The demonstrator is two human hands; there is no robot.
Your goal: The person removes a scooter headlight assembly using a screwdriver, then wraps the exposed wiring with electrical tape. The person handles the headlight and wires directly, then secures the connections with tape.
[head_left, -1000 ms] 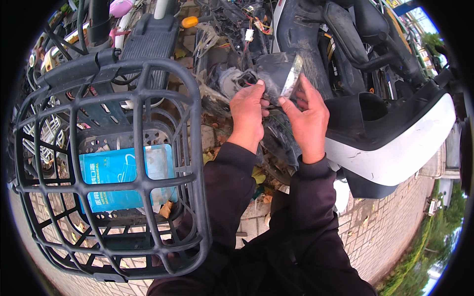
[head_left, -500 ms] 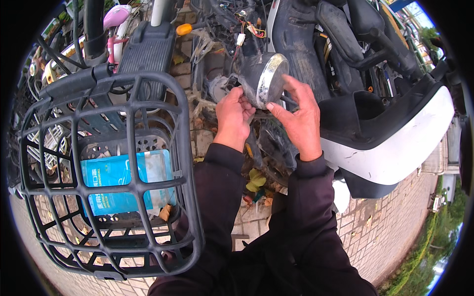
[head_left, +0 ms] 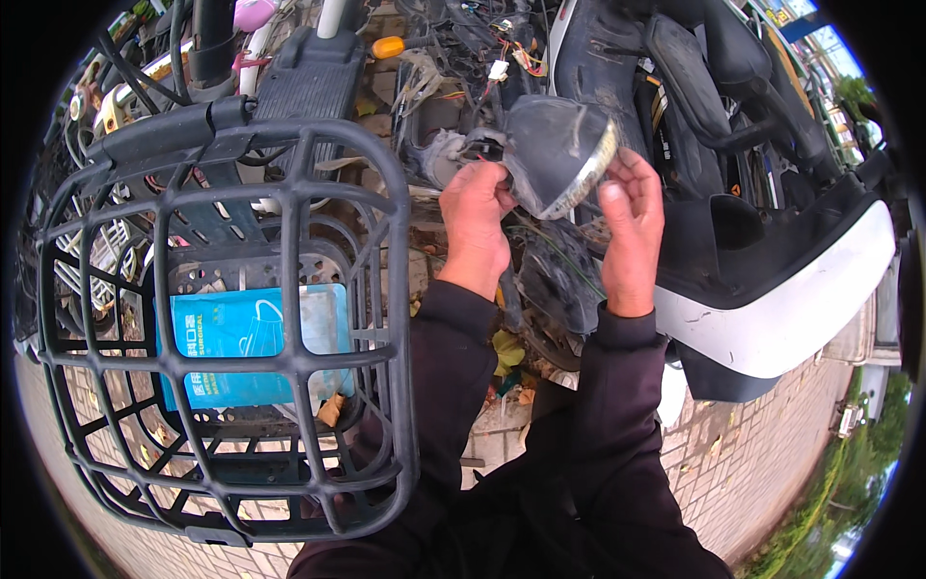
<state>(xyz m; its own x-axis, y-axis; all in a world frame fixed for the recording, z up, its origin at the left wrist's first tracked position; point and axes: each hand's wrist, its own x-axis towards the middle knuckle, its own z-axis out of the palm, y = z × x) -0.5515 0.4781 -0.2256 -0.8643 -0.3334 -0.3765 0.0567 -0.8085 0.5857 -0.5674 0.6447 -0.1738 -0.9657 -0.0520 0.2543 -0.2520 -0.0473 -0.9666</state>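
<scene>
A round headlight (head_left: 555, 145) with a dusty dark grey shell and a chrome rim is held up between my hands, tilted with its shell toward me and its glass facing away to the right. My left hand (head_left: 476, 217) is closed in a pinch at the shell's left edge, beside crumpled clear plastic film (head_left: 444, 154); its fingertips are partly hidden. At the chrome rim, my right hand (head_left: 632, 227) has its fingers curled against the glass side, with the thumb close to the rim. Behind the lamp, a white connector (head_left: 498, 70) hangs on loose coloured wires (head_left: 526, 60).
A black basket (head_left: 400, 289) stands at the left with a blue packet (head_left: 231, 338) inside. To the right lies a white and black scooter body panel (head_left: 781, 318). An orange reflector (head_left: 388, 46) sits beyond the basket. Brick paving (head_left: 743, 444) with fallen leaves surrounds me.
The headlight has turned so its glass faces farther away and more shell shows. My right hand has shifted along with the rim, its fingers more curled. The whole view has moved slightly.
</scene>
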